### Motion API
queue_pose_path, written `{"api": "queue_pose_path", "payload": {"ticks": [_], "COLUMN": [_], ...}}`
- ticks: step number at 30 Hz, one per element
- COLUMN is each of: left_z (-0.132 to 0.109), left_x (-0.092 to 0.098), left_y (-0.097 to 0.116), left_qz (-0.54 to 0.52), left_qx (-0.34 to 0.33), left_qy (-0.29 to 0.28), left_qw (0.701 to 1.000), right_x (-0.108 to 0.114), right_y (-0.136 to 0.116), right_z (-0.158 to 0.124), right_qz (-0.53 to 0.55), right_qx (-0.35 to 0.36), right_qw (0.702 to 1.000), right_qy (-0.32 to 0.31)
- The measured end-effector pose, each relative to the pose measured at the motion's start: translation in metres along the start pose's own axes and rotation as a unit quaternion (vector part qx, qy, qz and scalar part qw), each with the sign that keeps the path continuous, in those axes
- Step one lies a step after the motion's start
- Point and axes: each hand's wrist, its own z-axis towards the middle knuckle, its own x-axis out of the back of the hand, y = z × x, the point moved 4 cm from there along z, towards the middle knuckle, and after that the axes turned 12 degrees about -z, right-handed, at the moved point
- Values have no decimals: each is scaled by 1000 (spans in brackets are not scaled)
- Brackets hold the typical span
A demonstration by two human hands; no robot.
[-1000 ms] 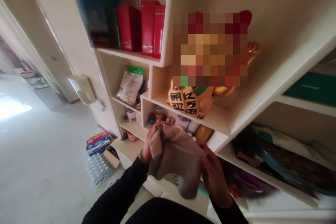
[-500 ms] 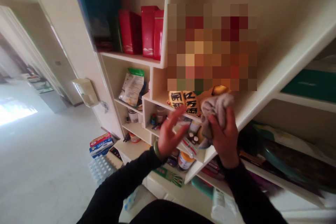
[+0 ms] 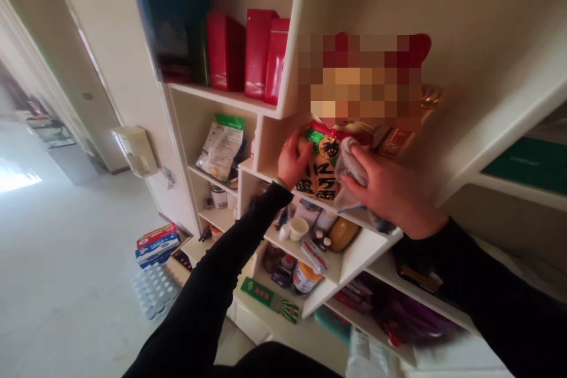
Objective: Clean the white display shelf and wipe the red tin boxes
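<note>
A gold lucky cat figurine [image 3: 325, 174] with red ears and black lettering stands in a shelf compartment before me; its upper part is blurred out. My left hand [image 3: 292, 159] grips the figurine's left side, thumb at the front and fingers around the edge. In my right hand [image 3: 387, 186] is a bunched grey cloth [image 3: 349, 168], pressed against the front of the figurine. Part of the lettering is covered by the cloth and my fingers.
Red boxes [image 3: 225, 53] stand on the upper left shelf, above a plastic bag [image 3: 221, 144] with a green top. Below the figurine are a white cup [image 3: 298, 228], small bottles and an orange-lidded jar [image 3: 305, 277]. Boxes [image 3: 156, 245] sit low at the left.
My left hand has moved from the air in front of the shelf onto the figurine's side. My right hand has brought the cloth against its front. The view has shifted slightly.
</note>
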Motion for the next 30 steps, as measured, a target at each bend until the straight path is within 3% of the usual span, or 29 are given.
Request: {"api": "queue_pose_path", "payload": {"ticks": [11, 15, 19, 23, 27, 30], "left_z": [0, 0, 0, 1, 3, 4], "left_x": [-1, -1, -1, 1, 2, 3], "left_y": [4, 2, 0, -1, 0, 0], "left_qz": [-24, -33, -38, -39, -38, -40], "left_qx": [-5, -2, -6, -14, -17, -12], "left_qy": [13, 24, 28, 24, 2, 5], "left_qw": [1000, 999, 999, 999, 999, 999], "right_x": [-6, -17, -28, -45, -76, -76], "right_y": [-12, -8, -2, 18, 23, 40], "right_z": [11, -3, -30, -64, -96, -96], "right_qz": [119, 178, 298, 347, 417, 425], "right_qx": [24, 3, 24, -67, -118, -154], "right_qw": [992, 984, 954, 931, 901, 890], "right_qy": [25, 27, 20, 94, 26, 50]}}
